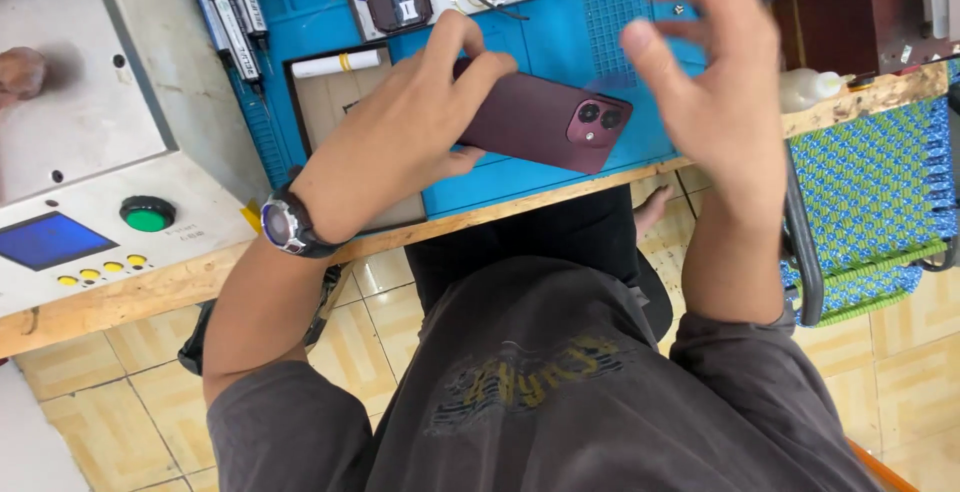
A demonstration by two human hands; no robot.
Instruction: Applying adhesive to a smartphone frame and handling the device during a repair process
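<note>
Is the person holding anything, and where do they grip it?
The left hand grips the dark red phone at its end away from the camera lenses. The right hand is raised, open, holding nothing.

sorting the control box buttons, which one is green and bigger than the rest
The round green button on the grey control box, right of the blue screen. The small buttons in a row below it are yellow.

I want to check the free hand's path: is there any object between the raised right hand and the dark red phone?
Nothing visible stands between them. The right hand is open, raised just right of the phone, with only bare blue mat in the gap. The left hand grips the phone's other end.
</note>
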